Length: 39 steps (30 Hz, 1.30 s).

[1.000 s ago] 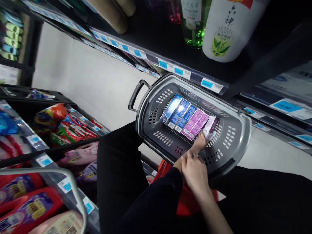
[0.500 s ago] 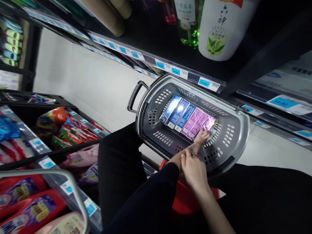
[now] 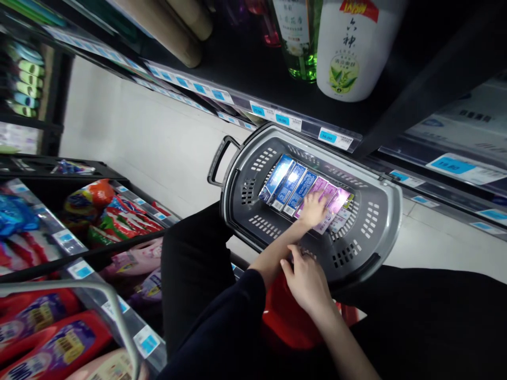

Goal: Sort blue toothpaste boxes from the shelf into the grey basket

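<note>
A grey shopping basket [image 3: 253, 237] stands open in front of me. In its bottom lies a row of thin cartons, with blue cartons [image 3: 295, 184] on the left and pink-purple cartons [image 3: 336, 203] on the right. My left hand [image 3: 314, 208] reaches down into the basket, fingers spread over the pink cartons and covering part of them. It seems to touch their tops. My right hand [image 3: 307, 277] hovers at the near rim, close to my left forearm, thumb and forefinger apart, with nothing in it. Something red [image 3: 293, 316] shows beneath my right hand.
Beyond the basket runs a dark shelf with a white bottle [image 3: 348, 58], a green bottle [image 3: 299, 42] and price tags [image 3: 335, 138] along its edge. My dark-trousered knees flank the basket. At left are bins with red detergent bottles [image 3: 59, 343] and bagged goods [image 3: 122, 216].
My left hand has moved left across the cartons, from the right end onto the pink ones. My right hand has come off my left forearm and its fingers have opened.
</note>
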Available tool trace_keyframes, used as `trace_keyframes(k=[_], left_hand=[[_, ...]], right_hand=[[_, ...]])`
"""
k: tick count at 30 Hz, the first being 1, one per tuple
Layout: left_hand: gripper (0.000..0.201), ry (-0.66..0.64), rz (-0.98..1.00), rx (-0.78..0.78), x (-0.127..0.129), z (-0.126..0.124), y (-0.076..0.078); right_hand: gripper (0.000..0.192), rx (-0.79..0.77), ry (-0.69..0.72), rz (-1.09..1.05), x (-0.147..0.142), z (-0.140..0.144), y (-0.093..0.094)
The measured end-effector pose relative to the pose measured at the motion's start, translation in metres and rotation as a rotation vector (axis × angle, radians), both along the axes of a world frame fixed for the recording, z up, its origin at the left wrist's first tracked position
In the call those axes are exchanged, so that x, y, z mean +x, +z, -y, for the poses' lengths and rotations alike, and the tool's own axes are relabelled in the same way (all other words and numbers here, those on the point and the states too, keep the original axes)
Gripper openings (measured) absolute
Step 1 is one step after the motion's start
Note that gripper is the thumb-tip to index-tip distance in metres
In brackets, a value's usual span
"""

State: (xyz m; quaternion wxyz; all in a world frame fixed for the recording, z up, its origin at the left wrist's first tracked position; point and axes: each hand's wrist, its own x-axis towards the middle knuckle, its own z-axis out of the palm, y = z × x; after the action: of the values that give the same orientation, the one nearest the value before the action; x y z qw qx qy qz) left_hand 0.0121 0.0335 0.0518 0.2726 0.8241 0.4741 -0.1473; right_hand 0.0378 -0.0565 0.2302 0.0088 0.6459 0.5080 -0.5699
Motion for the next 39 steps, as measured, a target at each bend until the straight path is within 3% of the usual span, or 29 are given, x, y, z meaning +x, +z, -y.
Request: trace_keyframes(k=[5, 9, 14, 21, 24, 27, 31, 35, 39], left_hand=[[0.062, 0.400, -0.111, 0.268, -0.051, -0.068, -0.009], [0.082, 0.520, -0.300, 0.166, -0.087, -0.106, -0.021], [0.086, 0.476, -0.334, -0.046, -0.108, -0.117, -0.034], [0.090, 0.536, -0.301, 0.060, -0.115, -0.103, -0.035], [0.084, 0.530, -0.262, 0.190, -0.112, -0.079, -0.019], [0.076, 0.473, -0.248, 0.217, -0.108, -0.047, 0.010], [0.060, 0.216, -0.249, 0.198, -0.110, -0.007, 0.058], [0.051, 0.123, -0.323, 0.151, -0.133, 0.030, 0.102], [0.055, 0.022, -0.392, 0.169, -0.158, 0.073, 0.125]], right_hand=[[0.036, -0.016, 0.032, 0.053, 0.000, 0.000, -0.001], [0.034, -0.040, 0.070, 0.069, 0.001, -0.001, -0.004], [0.033, -0.048, 0.110, 0.094, -0.002, 0.002, -0.007], [0.033, -0.040, 0.062, 0.079, 0.005, 0.000, -0.017], [0.035, -0.034, -0.052, 0.129, 0.015, -0.004, -0.032], [0.034, -0.042, -0.192, 0.128, 0.018, -0.004, -0.052], [0.030, -0.137, -0.245, 0.119, 0.012, 0.001, -0.070], [0.020, -0.078, -0.297, 0.170, 0.010, 0.012, -0.065], [0.012, 0.016, -0.454, 0.185, 0.010, 0.024, -0.042]])
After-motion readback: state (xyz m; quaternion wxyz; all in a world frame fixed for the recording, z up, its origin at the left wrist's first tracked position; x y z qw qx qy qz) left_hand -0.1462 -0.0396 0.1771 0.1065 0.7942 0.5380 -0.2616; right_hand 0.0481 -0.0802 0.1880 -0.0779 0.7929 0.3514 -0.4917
